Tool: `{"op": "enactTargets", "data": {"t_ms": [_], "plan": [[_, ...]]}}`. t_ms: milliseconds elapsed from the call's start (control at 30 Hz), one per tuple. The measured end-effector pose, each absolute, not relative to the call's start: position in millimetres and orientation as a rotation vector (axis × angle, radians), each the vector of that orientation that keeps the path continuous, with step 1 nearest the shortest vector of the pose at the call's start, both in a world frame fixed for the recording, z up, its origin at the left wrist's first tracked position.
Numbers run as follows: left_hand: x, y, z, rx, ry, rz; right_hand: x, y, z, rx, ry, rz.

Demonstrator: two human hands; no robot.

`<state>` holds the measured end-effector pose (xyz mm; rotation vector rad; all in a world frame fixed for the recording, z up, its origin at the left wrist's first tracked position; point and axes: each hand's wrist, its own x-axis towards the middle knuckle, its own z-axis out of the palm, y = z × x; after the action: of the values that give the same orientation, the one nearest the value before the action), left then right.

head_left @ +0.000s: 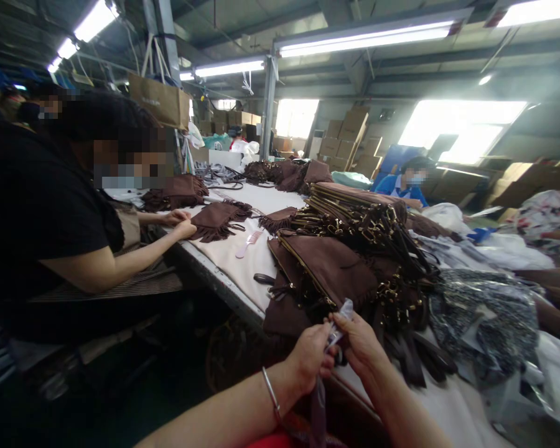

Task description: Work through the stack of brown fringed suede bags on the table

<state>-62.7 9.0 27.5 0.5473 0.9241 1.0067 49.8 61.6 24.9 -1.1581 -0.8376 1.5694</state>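
My left hand (310, 351) and my right hand (357, 339) meet at the table's front edge, both with fingers closed on a crumpled clear plastic wrap (340, 320). A dark strap (318, 407) hangs down below my left hand; whether it joins the wrapped piece I cannot tell. Just beyond my hands lies a brown zippered bag (333, 264) with gold zipper trim. Behind it rises a stack of brown bags (354, 202) with many gold clasps and dark straps hanging over the side.
At the left, a co-worker's hands (182, 225) touch a brown fringed bag (218, 219). A pale comb (248, 244) lies on the white tabletop (228, 258). Clear plastic bags (488, 317) heap up at the right. Another person in blue (394, 183) sits across the table.
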Motion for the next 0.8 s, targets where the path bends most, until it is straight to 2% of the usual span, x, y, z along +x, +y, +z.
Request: {"op": "enactTargets", "data": {"t_ms": [200, 367, 567, 800], "plan": [[-66, 13, 29, 0.411, 0.758, 0.902, 56, 63, 27, -1.139, -0.838, 1.610], [-65, 12, 22, 0.621, 0.940, 0.966, 61, 60, 30, -1.100, -0.881, 1.636], [-64, 3, 19, 0.702, 0.989, 1.000, 89, 39, 41, -1.057, -1.274, 1.741], [-51, 1, 16, 0.703, 0.971, 1.003, 85, 36, 36, -1.207, -1.371, 1.500]]}}
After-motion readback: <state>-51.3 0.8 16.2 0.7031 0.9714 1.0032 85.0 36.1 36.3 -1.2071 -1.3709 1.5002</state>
